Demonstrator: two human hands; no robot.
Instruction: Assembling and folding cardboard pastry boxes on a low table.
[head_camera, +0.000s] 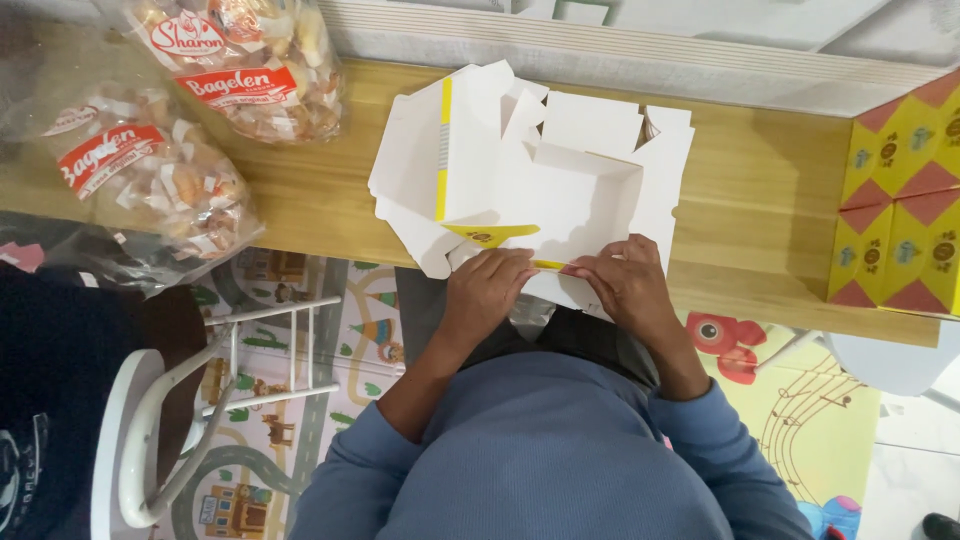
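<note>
My left hand (487, 290) is curled, fingertips pinching the near edge of the white cardboard box (560, 200) where a yellow strip shows. My right hand (628, 285) is pressed down beside it, fingers together on the same near flap, thumb side toward the left hand. Both hands nearly touch each other at the fold.

The box sits half-formed at the near edge of the wooden table (760, 190), open side up, walls partly raised, loose flaps fanned out to the left and far side. A yellow tab with a small round print (487, 235) pokes out just above my left fingers.

To do this fold well, I'd say: keep the right hand flat as an anchor, run the left fingertips along the crease so it sets straight, don't crush the raised wall behind.

Further out: two clear bags of wrapped snacks (190, 120) at the far left of the table, a stack of yellow-and-red finished boxes (900, 200) at the right edge, well apart. A white stool (150, 400) stands on the patterned floor mat (300, 420) to my left.
</note>
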